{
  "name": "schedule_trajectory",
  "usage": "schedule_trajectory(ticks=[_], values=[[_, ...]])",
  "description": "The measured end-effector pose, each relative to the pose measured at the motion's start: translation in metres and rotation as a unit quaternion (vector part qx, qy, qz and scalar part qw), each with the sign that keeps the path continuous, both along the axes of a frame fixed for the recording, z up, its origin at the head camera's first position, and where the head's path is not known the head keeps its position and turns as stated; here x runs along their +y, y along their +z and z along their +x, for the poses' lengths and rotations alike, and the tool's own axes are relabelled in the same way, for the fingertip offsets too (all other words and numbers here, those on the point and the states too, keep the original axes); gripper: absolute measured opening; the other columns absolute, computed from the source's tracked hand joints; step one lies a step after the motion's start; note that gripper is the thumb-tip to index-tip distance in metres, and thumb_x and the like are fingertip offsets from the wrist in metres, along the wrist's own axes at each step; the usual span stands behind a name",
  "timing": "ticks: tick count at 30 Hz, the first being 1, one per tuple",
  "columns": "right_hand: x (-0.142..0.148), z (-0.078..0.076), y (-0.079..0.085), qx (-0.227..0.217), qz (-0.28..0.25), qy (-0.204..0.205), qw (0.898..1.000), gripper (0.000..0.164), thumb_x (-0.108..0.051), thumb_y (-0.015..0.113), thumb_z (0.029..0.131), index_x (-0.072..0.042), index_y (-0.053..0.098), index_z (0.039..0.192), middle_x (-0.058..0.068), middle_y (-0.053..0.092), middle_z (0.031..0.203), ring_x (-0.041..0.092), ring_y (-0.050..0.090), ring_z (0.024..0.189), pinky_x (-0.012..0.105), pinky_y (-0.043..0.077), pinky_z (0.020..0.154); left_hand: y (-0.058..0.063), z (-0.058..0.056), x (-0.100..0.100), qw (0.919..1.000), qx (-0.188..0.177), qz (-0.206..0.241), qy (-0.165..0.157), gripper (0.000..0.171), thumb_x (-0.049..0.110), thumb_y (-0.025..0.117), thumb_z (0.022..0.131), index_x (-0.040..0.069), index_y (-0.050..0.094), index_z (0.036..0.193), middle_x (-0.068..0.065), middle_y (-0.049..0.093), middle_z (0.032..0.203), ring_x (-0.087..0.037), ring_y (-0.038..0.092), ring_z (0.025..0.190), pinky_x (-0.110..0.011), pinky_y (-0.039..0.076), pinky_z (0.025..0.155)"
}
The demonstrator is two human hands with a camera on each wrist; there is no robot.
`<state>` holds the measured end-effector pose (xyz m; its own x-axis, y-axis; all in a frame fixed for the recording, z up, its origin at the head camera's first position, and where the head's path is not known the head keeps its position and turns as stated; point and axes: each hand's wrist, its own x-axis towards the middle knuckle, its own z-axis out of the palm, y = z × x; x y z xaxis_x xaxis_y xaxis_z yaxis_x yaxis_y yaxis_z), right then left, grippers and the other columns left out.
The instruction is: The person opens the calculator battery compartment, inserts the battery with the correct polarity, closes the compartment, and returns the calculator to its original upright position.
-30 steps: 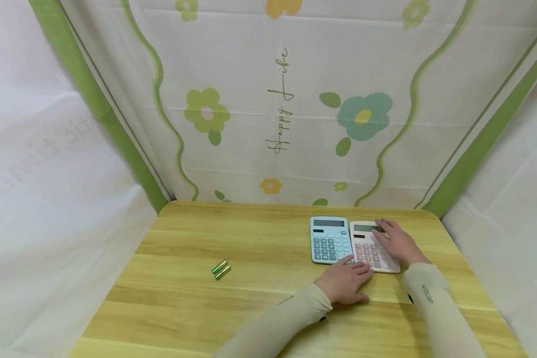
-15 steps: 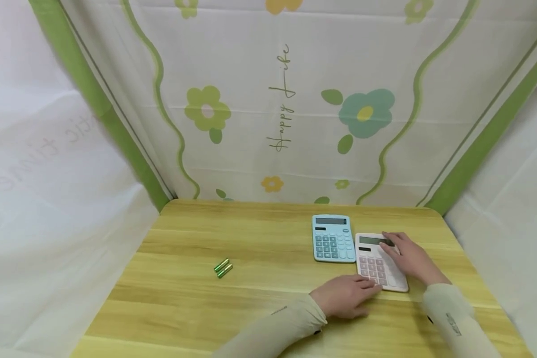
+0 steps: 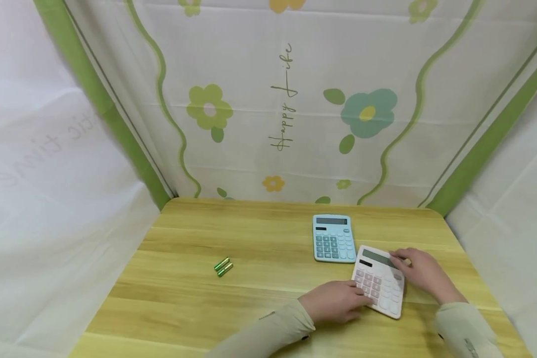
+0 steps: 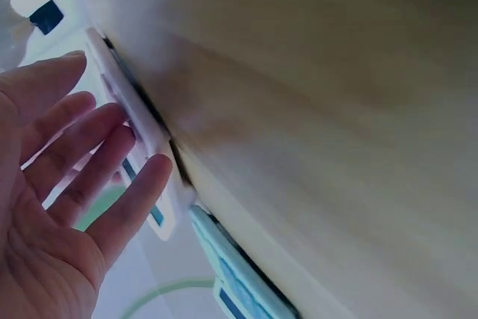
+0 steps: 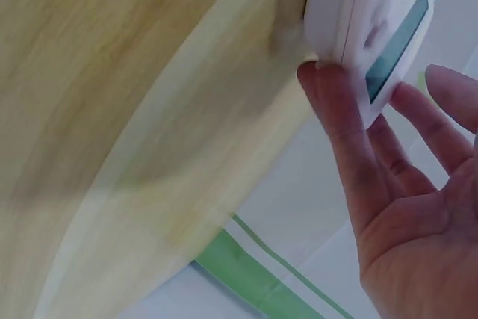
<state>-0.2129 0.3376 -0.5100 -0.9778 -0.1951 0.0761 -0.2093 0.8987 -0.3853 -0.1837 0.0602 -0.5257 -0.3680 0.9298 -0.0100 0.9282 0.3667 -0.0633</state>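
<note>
A pale pink calculator [image 3: 379, 281] lies turned at an angle near the right of the table, its screen towards the back. My right hand [image 3: 422, 273] grips its upper right corner; in the right wrist view the fingers [image 5: 347, 132] come round the corner's edge beside the screen. My left hand [image 3: 333, 301] touches the lower left edge and keys with outstretched fingers. In the left wrist view those fingers [image 4: 131, 203] overlap the calculator's side, the thumb apart. Just behind stands a light blue calculator [image 3: 333, 238], flat on the table and close to the pink one's upper left corner.
Two green and gold batteries [image 3: 223, 267] lie side by side on the wooden table [image 3: 170, 308], left of centre. A white patterned curtain [image 3: 250, 74] hangs behind the table, with more white cloth on both sides.
The pink calculator has slid towards the person, away from the blue one's side, and has turned clockwise. Both hands have moved nearer with it. The blue calculator and the batteries stay put.
</note>
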Motion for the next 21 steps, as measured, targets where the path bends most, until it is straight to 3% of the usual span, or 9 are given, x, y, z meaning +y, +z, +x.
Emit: schedule_trajectory(ticks=[2,6,9,15,21], values=[[0.001,0.002,0.004,-0.001,0.001,0.005,1.000,0.029,-0.022,0.069,0.099,0.000,0.077,0.116,0.028,0.072,0.118,0.044,0.071,0.099,0.060,0.058,0.082,0.002,0.002,-0.008,0.9999,-0.005,0.008,-0.003,0.039,0.039,0.063,0.103,0.030,0.063,0.141,0.019,0.066,0.133,0.002,0.057,0.124,-0.010,0.040,0.108],[-0.001,0.005,0.009,-0.019,-0.002,0.011,1.000,0.025,-0.021,0.072,0.096,-0.003,0.080,0.111,0.023,0.077,0.110,0.035,0.073,0.092,0.053,0.060,0.076,0.002,0.004,-0.020,0.9998,-0.009,0.013,-0.010,0.035,0.036,0.061,0.105,0.029,0.064,0.139,0.019,0.067,0.129,0.001,0.058,0.121,-0.010,0.042,0.106],[-0.007,0.008,0.012,-0.028,-0.009,0.016,0.999,0.025,-0.023,0.072,0.096,-0.004,0.081,0.110,0.021,0.078,0.108,0.029,0.073,0.089,0.049,0.060,0.073,0.002,0.006,-0.028,0.9997,-0.009,0.019,-0.012,0.033,0.035,0.060,0.106,0.029,0.065,0.138,0.018,0.068,0.125,0.001,0.059,0.117,-0.010,0.044,0.103],[-0.017,0.015,0.013,-0.038,-0.024,0.017,0.999,0.024,-0.024,0.071,0.097,-0.005,0.081,0.108,0.020,0.078,0.109,0.032,0.074,0.095,0.048,0.062,0.076,0.001,0.011,-0.042,0.9993,-0.006,0.033,-0.017,0.030,0.034,0.058,0.106,0.029,0.067,0.135,0.019,0.068,0.121,0.001,0.059,0.114,-0.009,0.045,0.102],[-0.033,0.019,0.012,-0.042,-0.035,0.032,0.998,0.024,-0.025,0.072,0.097,-0.006,0.082,0.108,0.015,0.079,0.107,0.027,0.074,0.094,0.039,0.062,0.073,-0.001,0.016,-0.063,0.9986,0.004,0.046,-0.026,0.029,0.033,0.061,0.105,0.029,0.068,0.133,0.018,0.069,0.118,0.000,0.060,0.111,-0.010,0.046,0.099]])
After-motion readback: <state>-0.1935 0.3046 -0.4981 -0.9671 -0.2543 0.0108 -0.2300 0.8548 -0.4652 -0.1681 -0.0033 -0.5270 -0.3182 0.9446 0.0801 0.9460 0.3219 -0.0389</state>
